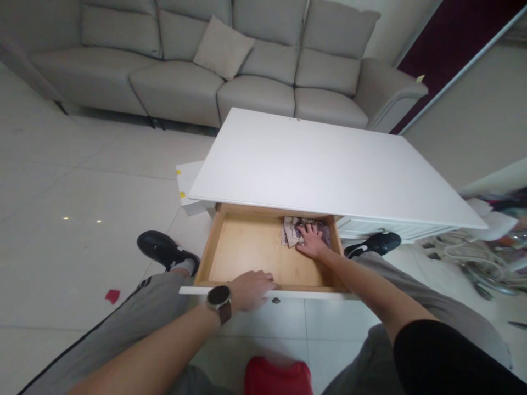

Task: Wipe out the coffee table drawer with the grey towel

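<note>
A wooden drawer (pixel 230 255) is pulled out from under a white low table (pixel 321 164). My left hand (pixel 251 289), with a watch on the wrist, rests over the drawer's white front edge, fingers curled on it. My right hand (pixel 312 241) reaches into the back right corner of the drawer and presses on a folded patterned cloth (pixel 293 229) lying there. The fingers are spread over the cloth. The rest of the drawer floor is bare wood.
A grey sofa (pixel 214 82) with a cushion stands behind the table. My legs and black shoes (pixel 164 249) flank the drawer on a pale tiled floor. A red object (pixel 278 376) sits below the drawer front. Cables and clutter (pixel 473 258) lie at right.
</note>
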The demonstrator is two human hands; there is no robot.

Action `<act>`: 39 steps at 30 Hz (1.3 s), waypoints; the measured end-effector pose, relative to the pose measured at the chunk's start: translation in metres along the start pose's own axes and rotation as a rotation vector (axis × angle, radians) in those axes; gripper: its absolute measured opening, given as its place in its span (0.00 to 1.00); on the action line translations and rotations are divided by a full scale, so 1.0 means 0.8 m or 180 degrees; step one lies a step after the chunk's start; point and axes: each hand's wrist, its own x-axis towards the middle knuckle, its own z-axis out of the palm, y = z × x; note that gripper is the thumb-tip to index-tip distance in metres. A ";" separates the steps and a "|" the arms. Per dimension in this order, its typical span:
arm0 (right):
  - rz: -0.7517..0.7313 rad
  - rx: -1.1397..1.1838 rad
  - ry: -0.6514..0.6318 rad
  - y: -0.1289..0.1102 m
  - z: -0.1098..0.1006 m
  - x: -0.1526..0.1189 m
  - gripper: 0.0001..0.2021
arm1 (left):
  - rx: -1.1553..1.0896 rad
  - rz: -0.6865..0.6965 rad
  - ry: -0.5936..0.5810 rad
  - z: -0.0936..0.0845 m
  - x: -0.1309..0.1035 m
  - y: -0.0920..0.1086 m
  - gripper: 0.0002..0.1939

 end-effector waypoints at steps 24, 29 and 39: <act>-0.0448 -0.0134 0.0305 0.006 0.026 -0.036 0.36 | -0.0436 -0.1724 0.1793 -0.048 -0.088 -0.230 0.41; -0.0435 -0.0170 0.0308 0.008 0.029 -0.033 0.36 | -0.0642 -0.2031 0.2432 -0.015 -0.039 -0.215 0.51; -0.0409 -0.0368 0.0410 0.008 0.028 -0.029 0.35 | 0.0155 -0.2309 0.1839 -0.028 -0.033 -0.196 0.32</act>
